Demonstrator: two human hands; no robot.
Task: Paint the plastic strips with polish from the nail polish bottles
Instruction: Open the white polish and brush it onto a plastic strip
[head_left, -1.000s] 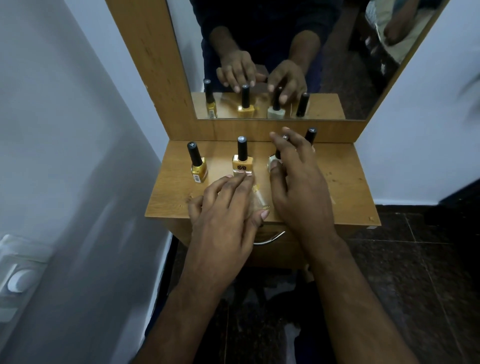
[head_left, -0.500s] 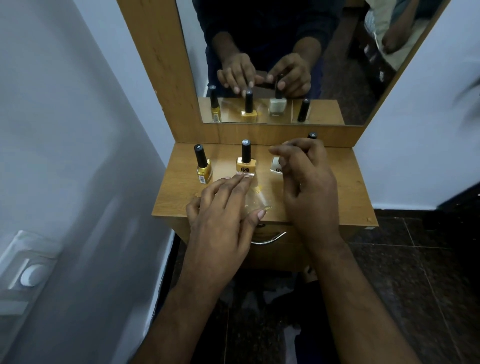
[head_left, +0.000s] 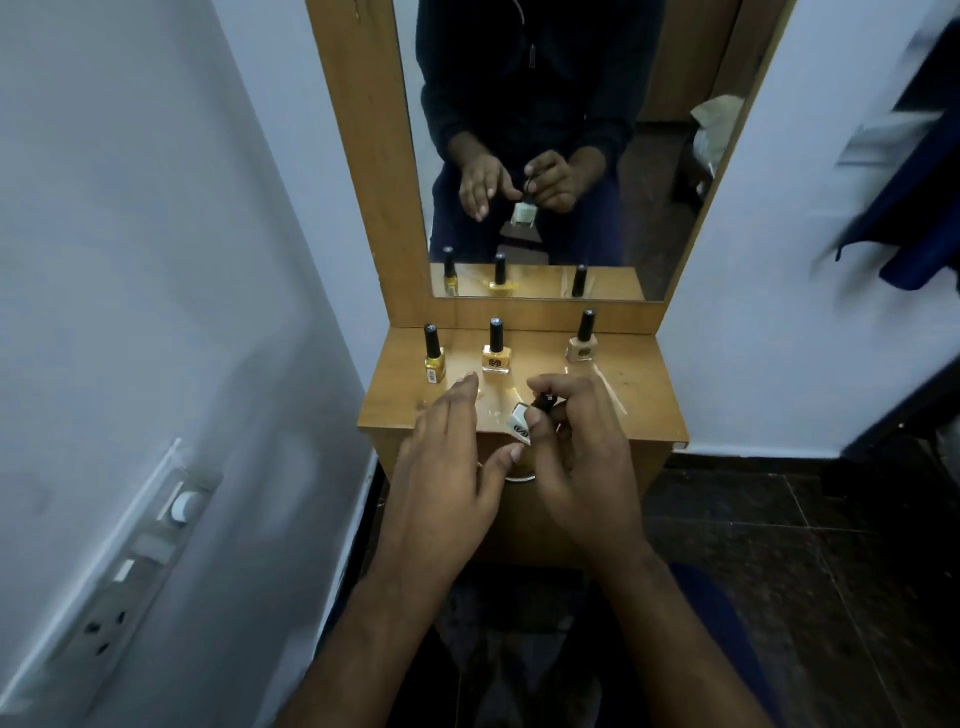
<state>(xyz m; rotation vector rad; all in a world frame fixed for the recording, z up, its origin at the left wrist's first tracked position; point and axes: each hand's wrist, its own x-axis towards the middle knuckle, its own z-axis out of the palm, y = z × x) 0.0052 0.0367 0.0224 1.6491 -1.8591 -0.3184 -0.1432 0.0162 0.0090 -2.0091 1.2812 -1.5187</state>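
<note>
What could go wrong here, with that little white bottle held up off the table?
The right hand holds the white polish bottle tilted, gripping it by its black cap near the table's front edge; if the cap comes loose, the bottle could drop or spill. The left hand, fingers spread, is close to the orange bottle and might knock it.

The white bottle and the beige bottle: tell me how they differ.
The white bottle is lifted and tilted in the right hand; the beige bottle stands upright on the shelf, untouched. Their polish colours differ: white against beige. Both have black caps.
</note>
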